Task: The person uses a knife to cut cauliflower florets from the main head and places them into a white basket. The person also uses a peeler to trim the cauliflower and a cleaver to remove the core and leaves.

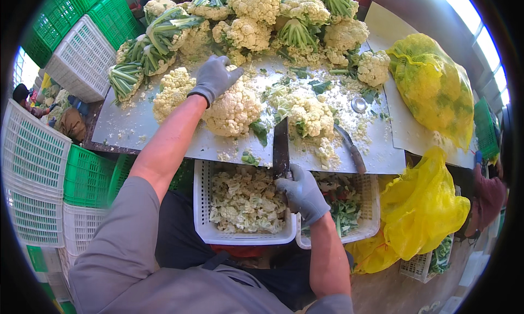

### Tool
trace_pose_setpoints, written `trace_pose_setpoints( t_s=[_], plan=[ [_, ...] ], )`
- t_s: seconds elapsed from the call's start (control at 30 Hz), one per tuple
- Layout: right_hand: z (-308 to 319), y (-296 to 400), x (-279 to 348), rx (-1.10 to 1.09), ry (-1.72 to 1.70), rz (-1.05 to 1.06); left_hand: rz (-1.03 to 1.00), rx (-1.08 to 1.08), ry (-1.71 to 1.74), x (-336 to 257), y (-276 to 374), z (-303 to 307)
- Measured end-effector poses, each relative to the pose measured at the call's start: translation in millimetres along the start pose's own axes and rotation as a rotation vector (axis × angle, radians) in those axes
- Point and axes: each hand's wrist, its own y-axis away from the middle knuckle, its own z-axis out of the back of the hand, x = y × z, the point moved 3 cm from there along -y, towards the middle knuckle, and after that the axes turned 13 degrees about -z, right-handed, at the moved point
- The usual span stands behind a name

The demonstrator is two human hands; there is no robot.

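Note:
My left hand (217, 78), in a grey glove, reaches over the tabletop and rests against the upper side of a large cauliflower head (231, 111); the thumb and fingers are spread. Another cauliflower head (174, 91) lies just left of it. My right hand (302, 191), gloved too, grips the handle of a broad knife (281, 146), whose dark blade points away from me across the table's near edge. Cut cauliflower florets (311, 115) lie right of the blade, beside a curved knife (351, 148) with a worn handle. A small round metal object (359, 105) sits farther right.
Whole cauliflowers (254, 7) are piled along the far side. Below the near edge are a white crate (245, 240) of florets and another crate (370, 228) of leaves. Yellow mesh bags (434, 85) are at right, stacked crates (35, 154) at left. People work at both sides.

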Motion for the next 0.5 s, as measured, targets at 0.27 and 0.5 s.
trace_pose_setpoints(
  t_s=[0.27,0.5],
  plan=[
    [39,-45,27,-0.422,0.168,0.24,-0.315,-0.174,0.143,-42,-27,-10],
    [18,-50,20,-0.299,0.161,0.228,-0.893,-0.394,0.297,-99,7,32]
  ],
)
